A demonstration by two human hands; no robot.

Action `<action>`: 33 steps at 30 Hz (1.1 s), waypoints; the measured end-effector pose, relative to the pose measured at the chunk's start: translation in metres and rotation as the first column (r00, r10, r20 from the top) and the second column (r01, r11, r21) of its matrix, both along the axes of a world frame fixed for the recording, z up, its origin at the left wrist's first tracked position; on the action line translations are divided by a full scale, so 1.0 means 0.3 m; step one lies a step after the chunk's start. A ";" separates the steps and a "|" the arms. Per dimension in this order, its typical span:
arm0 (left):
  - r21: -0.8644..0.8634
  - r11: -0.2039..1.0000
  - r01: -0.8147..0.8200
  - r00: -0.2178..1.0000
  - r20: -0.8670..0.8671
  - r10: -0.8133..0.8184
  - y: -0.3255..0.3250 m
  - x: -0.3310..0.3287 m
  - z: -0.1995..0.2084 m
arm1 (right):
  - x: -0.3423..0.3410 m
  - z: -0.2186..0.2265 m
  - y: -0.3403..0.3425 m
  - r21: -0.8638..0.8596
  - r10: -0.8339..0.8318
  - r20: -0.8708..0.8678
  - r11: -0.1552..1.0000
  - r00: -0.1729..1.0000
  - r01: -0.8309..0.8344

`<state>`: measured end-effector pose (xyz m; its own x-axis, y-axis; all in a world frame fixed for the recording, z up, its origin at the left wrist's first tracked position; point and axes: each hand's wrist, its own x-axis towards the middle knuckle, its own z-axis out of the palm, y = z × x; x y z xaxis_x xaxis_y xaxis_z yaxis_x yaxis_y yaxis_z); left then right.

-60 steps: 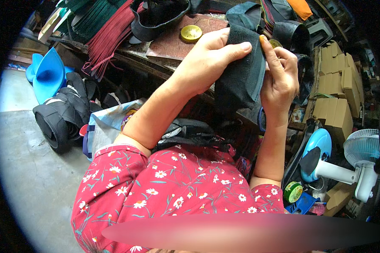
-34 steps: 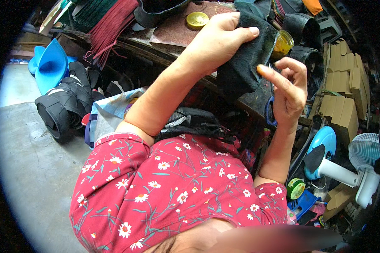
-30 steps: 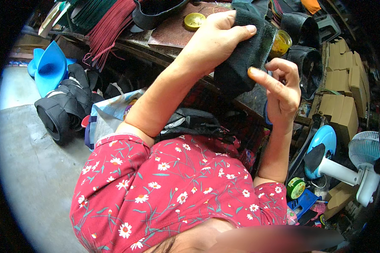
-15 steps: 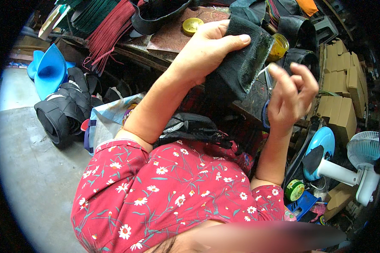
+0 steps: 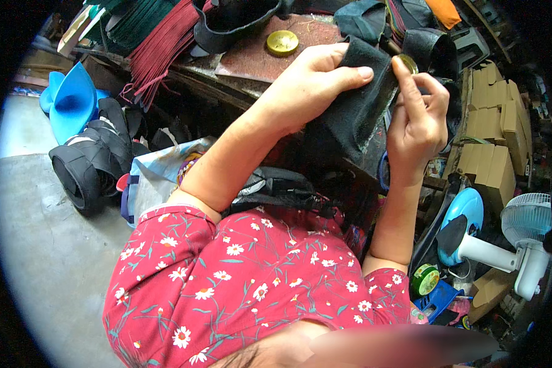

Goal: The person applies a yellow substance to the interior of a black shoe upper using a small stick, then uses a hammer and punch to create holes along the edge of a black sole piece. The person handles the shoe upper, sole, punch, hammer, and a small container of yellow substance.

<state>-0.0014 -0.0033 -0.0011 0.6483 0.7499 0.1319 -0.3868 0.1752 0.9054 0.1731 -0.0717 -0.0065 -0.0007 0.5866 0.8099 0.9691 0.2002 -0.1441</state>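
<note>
My left hand grips a piece of black, leather-like material, thumb on top and fingers underneath. The piece hangs tilted above the near edge of the workbench, with a pale, rough strip along its right edge. At that edge is my right hand, index finger stretched up along it and the other fingers curled in. Whatever its fingertips may pinch is too small to make out. Just behind the right index fingertip, a round yellow jar is mostly hidden. A round yellow lid lies on the reddish board.
Bundles of red cords and curved black bands lie on the bench. Blue-handled scissors are below my right wrist. Cardboard boxes and a white-and-blue fan stand at right. Black woven pieces lie at left.
My right hand has moved left and up against the material's edge, its fingers more curled. My left hand and the material have shifted slightly right and down. The jar is now more covered.
</note>
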 end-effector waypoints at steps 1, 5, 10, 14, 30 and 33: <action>-0.007 1.000 0.008 1.000 -0.012 -0.008 0.002 0.001 -0.002 | -0.004 -0.006 0.002 0.009 0.002 -0.032 1.000 0.999 -0.001; -0.001 1.000 -0.026 0.999 0.033 0.026 0.023 0.007 -0.015 | -0.037 -0.026 -0.025 -0.051 0.171 -0.174 0.982 0.970 -0.183; 0.077 0.995 -0.069 0.998 0.016 0.068 0.049 0.022 -0.041 | -0.046 -0.037 -0.045 -0.054 0.338 -0.367 0.922 0.867 -0.383; 0.107 0.988 -0.115 0.993 0.029 0.113 0.068 0.054 -0.059 | -0.028 -0.044 -0.059 -0.076 0.360 -0.234 0.919 0.903 -0.386; 0.125 0.992 -0.006 0.996 0.091 -0.005 0.080 0.054 0.024 | -0.006 0.042 -0.039 0.084 0.066 -0.202 0.995 0.977 -0.050; 0.591 0.794 -0.142 0.913 -0.231 0.336 0.112 0.000 0.002 | 0.026 0.106 -0.010 0.163 0.144 -0.502 0.984 0.853 -0.071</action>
<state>-0.0014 0.0304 -0.0006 0.5357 0.7463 0.3950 -0.0322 -0.4494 0.8928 0.1807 -0.0747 0.0253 0.3771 0.4934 0.7838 0.7378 0.3516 -0.5762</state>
